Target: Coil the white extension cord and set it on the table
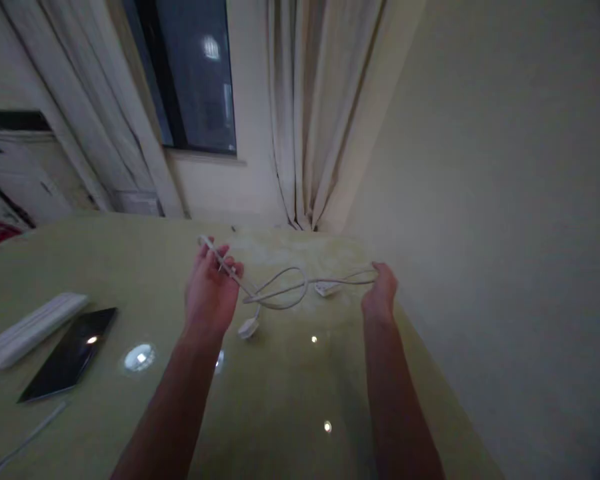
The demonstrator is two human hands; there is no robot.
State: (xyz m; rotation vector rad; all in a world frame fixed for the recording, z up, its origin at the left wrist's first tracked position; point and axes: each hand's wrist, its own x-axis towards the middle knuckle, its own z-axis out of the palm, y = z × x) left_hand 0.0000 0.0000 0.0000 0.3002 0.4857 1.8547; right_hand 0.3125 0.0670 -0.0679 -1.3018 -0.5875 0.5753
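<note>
White cable (283,307) is up above the tabletop (280,400), left hand (213,287) curled loosely round one part, right hand (380,293) pinching another. Looks partway to me: loop's (307,285) formed, but slack and wide.

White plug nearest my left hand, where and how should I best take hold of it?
Probably pinch the blocky body of the white plug by its opposite sides, with the fingers coming from the near right. The thin white cable meets its far end, and your left hand sits to its left and farther off. Its pins can't be made out.
</note>
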